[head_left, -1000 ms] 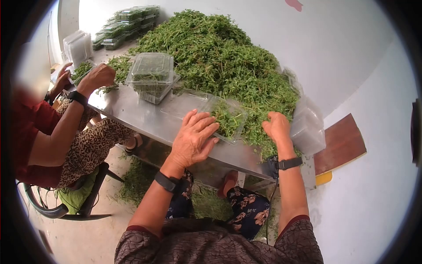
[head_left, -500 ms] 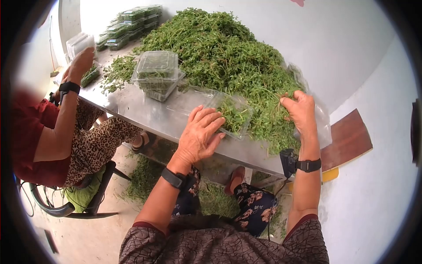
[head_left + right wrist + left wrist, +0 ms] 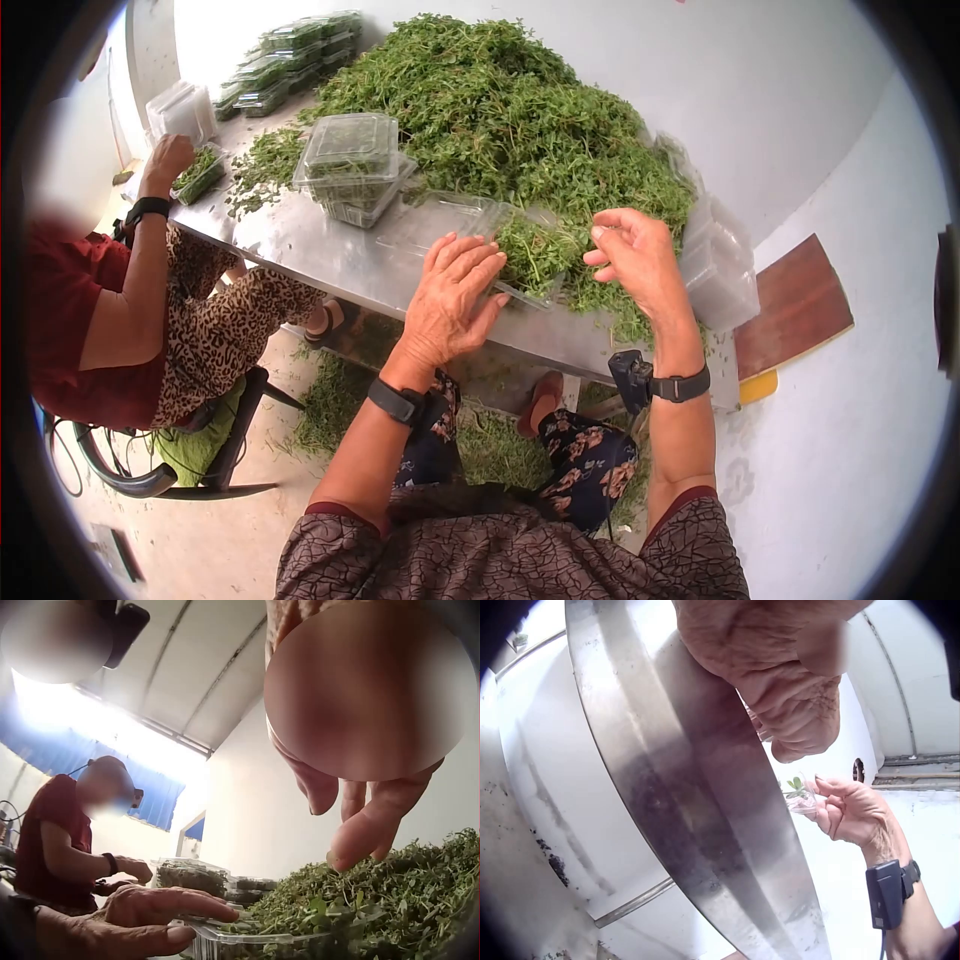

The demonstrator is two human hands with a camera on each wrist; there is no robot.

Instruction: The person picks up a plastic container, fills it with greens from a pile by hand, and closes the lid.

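A clear plastic clamshell box (image 3: 552, 294) lies opened at the table's front edge, with leafy green sprigs (image 3: 532, 252) in its base. Its lid (image 3: 440, 217) is folded back to the left. My left hand (image 3: 455, 298) rests on the box's left side, its fingers fairly straight; the right wrist view shows this hand (image 3: 135, 919) right at the box's rim (image 3: 262, 939). Over the right side of the box is my right hand (image 3: 640, 262), its fingers loosely bent and nothing seen between them. A large heap of greens (image 3: 490, 110) rises behind the box.
Two clear boxes (image 3: 350, 150) with greens are stacked left of the lid. Nested plastic containers (image 3: 718, 265) stand at the right end of the metal table (image 3: 290, 235). Filled boxes (image 3: 290, 60) are piled at the back. Another person (image 3: 110, 290) sits at the left.
My right hand went right to the heap with sprigs in its fingers, then came back left over the box without them. The greens in the box look fuller. My left hand stays at the box.
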